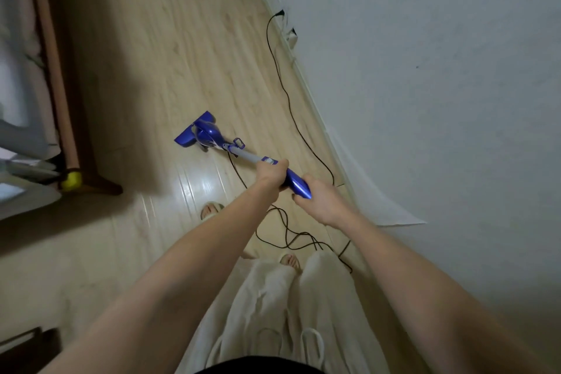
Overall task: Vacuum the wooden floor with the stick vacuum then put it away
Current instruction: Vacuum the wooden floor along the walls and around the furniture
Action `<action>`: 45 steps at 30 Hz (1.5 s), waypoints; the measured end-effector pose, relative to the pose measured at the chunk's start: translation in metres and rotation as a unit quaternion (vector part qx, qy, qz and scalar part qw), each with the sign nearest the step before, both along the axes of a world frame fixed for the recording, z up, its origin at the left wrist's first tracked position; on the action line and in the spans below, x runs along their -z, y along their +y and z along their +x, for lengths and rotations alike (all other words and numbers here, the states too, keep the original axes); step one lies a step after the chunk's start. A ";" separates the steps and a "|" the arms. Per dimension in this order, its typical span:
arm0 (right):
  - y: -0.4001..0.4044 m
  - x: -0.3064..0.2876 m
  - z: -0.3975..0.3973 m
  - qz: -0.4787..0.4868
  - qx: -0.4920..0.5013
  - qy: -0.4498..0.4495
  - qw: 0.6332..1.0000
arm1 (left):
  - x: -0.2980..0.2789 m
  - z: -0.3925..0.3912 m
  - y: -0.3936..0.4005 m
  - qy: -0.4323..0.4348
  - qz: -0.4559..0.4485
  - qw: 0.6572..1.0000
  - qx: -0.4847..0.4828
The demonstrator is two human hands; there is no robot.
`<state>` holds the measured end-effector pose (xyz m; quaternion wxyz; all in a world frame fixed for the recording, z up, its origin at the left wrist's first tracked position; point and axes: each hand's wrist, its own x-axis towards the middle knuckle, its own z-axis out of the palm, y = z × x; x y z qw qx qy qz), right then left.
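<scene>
A blue stick vacuum (pixel 209 132) stands with its floor head flat on the pale wooden floor (pixel 170 48), its grey tube slanting back toward me. My left hand (pixel 273 174) grips the tube just below the blue handle. My right hand (pixel 321 202) holds the blue handle's rear end, fingers curled round it. Its black power cord (pixel 285 94) runs from a wall socket along the floor and loops near my feet.
A white wall (pixel 425 70) with a skirting board runs along the right. A dark wooden furniture frame (pixel 60 85) with a yellow foot cap stands at the left. My slippered feet and light trousers are below my arms, with cord loops beside them.
</scene>
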<state>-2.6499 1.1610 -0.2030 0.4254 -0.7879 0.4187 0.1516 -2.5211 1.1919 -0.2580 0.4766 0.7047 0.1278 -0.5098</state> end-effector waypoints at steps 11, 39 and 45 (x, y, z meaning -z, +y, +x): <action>0.032 0.020 0.182 0.033 0.019 -0.004 0.999 | 0.011 0.185 0.032 -0.040 -0.014 0.998 0.051; 0.030 -0.016 0.533 0.080 0.081 -0.009 0.993 | -0.031 0.531 0.018 -0.028 -0.015 0.994 0.108; -0.013 -0.009 0.619 0.049 0.043 0.001 0.998 | -0.032 0.610 -0.019 -0.034 -0.009 0.998 0.059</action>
